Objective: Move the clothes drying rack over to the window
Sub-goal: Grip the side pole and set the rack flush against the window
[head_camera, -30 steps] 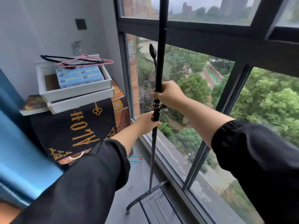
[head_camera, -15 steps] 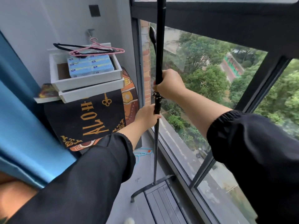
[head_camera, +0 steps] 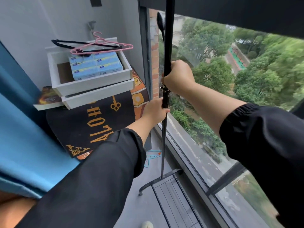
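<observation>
The clothes drying rack (head_camera: 168, 38) shows as a black upright pole that stands right beside the large window (head_camera: 230, 79). Its curved foot (head_camera: 158, 180) rests on the grey floor by the window sill. My right hand (head_camera: 178, 77) is closed around the pole at chest height, just above a metal clamp. My left hand (head_camera: 155, 110) grips the thinner lower section just under that clamp. The pole's top runs out of view.
Left of the pole, white trays (head_camera: 92, 79) with blue boxes and two hangers (head_camera: 102, 46) sit on a cabinet draped with a black mat (head_camera: 92, 124). A blue curtain (head_camera: 21, 129) hangs at the far left. A dark slatted panel (head_camera: 176, 204) lies on the floor.
My view has tilted down and shifted. The pole and both hands have stayed by the window with the same grip, and the foot sits slightly nearer the sill.
</observation>
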